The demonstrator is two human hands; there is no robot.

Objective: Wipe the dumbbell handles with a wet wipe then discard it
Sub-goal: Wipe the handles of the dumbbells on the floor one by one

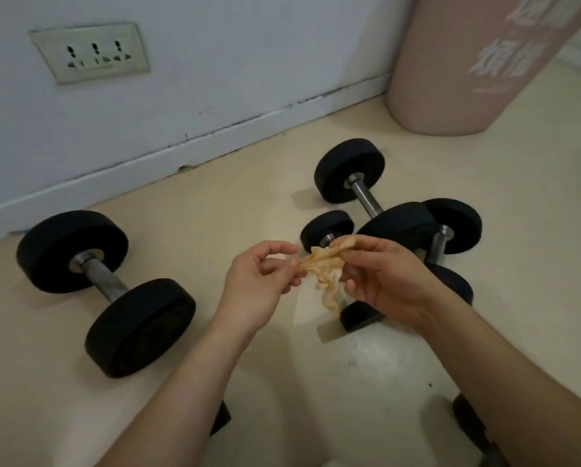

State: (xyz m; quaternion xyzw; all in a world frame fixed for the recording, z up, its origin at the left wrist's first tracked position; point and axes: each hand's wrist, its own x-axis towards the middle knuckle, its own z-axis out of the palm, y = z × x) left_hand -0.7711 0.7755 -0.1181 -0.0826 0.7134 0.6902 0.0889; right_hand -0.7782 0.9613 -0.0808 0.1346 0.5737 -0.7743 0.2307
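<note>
A crumpled wet wipe [326, 269], stained yellow-brown, hangs between my two hands above the floor. My left hand [258, 284] pinches its left corner. My right hand [386, 278] grips its upper right edge. One large black dumbbell [105, 291] with a steel handle lies on the floor at the left. A second black dumbbell [366, 193] lies at the middle right, its handle pointing toward me. Behind my right hand, two smaller black dumbbells [450, 227] lie close together and are partly hidden.
A pink cylindrical bin [477, 69] with white lettering stands at the back right. A white wall with a socket plate [92, 52] and a skirting board runs along the back. Dark objects [467, 416] show at the bottom edge under my forearms.
</note>
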